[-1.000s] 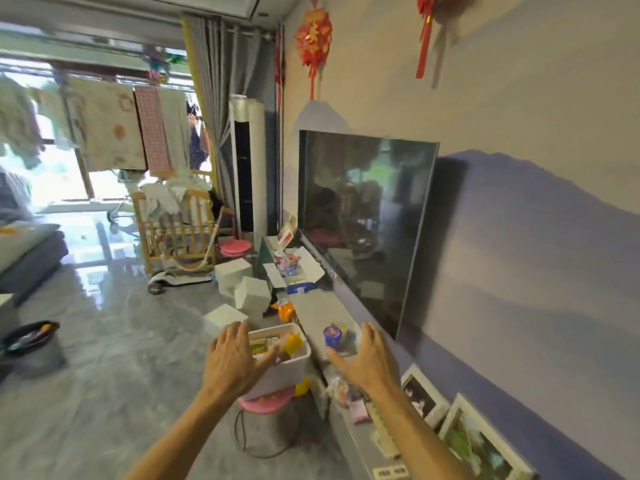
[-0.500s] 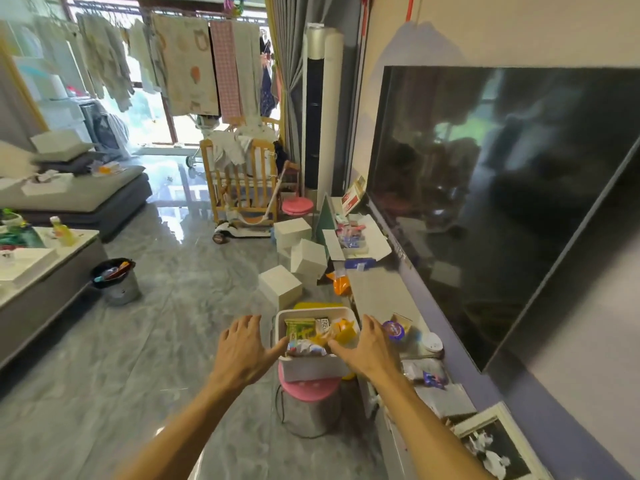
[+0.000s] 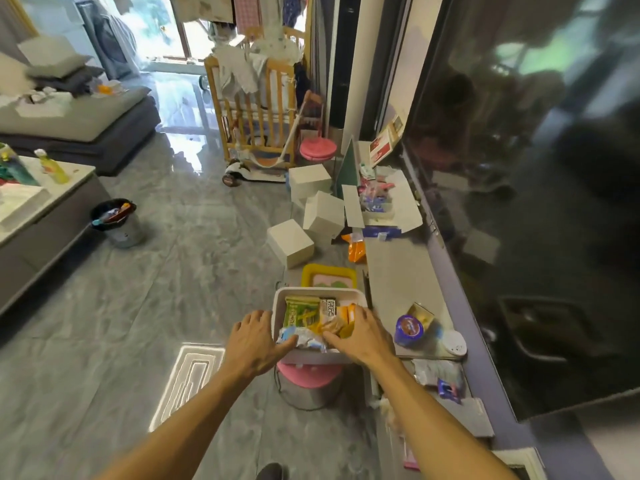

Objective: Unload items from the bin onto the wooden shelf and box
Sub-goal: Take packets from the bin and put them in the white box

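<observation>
A white bin (image 3: 281,306) sits on a pink-lidded can (image 3: 306,374) beside the low grey shelf (image 3: 398,268). Inside lie a green snack packet (image 3: 300,311), a black-and-white packet (image 3: 327,307), orange packets (image 3: 347,312) and a blue-white wrapper (image 3: 304,338). My left hand (image 3: 254,341) is spread at the bin's left rim, its thumb touching the blue-white wrapper. My right hand (image 3: 362,336) lies flat over the bin's right side, fingers on the orange packets. Farther along the shelf stands an open white box (image 3: 405,206) holding small items.
A blue tin (image 3: 409,330) and a white disc (image 3: 454,344) stand on the shelf to the right of the bin. A yellow tray (image 3: 329,271) and white cubes (image 3: 291,242) lie on the floor beyond. The TV (image 3: 519,168) lines the right wall; a coffee table (image 3: 38,206) and a black waste bucket (image 3: 116,220) stand left.
My view has tilted down toward the bin. My right hand moved left from above the shelf onto the bin's contents, and my left hand's thumb now touches the wrapper.
</observation>
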Demonstrator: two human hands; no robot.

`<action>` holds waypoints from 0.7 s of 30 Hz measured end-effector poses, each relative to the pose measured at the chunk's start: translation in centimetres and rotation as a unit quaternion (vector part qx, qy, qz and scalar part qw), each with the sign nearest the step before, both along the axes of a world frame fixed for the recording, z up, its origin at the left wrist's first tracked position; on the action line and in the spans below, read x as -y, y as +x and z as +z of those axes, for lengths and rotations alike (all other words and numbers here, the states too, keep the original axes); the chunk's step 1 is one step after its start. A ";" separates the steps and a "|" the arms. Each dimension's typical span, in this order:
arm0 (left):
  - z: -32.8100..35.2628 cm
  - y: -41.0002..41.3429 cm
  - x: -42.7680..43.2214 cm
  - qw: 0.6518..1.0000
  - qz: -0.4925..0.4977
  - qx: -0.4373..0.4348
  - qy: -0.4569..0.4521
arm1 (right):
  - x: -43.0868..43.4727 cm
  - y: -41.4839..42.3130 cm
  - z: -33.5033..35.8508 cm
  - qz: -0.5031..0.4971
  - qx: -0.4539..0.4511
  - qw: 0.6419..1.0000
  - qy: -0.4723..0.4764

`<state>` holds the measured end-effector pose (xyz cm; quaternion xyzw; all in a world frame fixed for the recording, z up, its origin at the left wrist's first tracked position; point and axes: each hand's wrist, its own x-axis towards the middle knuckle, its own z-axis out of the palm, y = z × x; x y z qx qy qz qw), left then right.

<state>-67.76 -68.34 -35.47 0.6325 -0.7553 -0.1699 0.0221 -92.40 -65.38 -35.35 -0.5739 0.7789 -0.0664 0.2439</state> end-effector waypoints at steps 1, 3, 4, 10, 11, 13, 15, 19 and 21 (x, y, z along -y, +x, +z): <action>-0.6 -0.4 1.3 1.000 -0.005 0.001 0.005 | 1.4 -0.1 -0.6 0.004 -0.001 1.000 0.009; -2.5 -1.1 3.9 1.000 -0.018 -0.002 0.013 | 4.2 -0.3 -2.6 0.009 -0.006 1.000 0.025; -3.6 -1.3 5.2 1.000 -0.023 -0.002 0.018 | 5.5 -0.3 -3.5 0.010 -0.008 0.999 0.033; -12.6 -2.4 11.7 0.993 -0.039 0.014 0.111 | 11.6 -1.5 -9.8 0.030 -0.007 0.994 0.104; -13.7 -2.6 12.4 0.991 -0.045 0.017 0.128 | 12.3 -1.7 -10.8 0.039 -0.013 0.992 0.120; -15.9 -2.9 13.5 0.987 -0.049 0.020 0.152 | 13.6 -2.2 -13.1 0.047 -0.024 0.988 0.142; -18.1 -3.2 14.4 0.985 -0.055 0.023 0.164 | 14.8 -2.5 -15.7 0.057 -0.030 0.983 0.169; -23.2 -4.0 16.2 0.985 -0.088 0.035 0.144 | 17.7 -3.0 -21.6 0.104 -0.046 0.968 0.226; -26.0 -4.5 17.0 0.979 -0.110 0.050 0.165 | 19.2 -3.3 -25.0 0.144 -0.063 0.957 0.242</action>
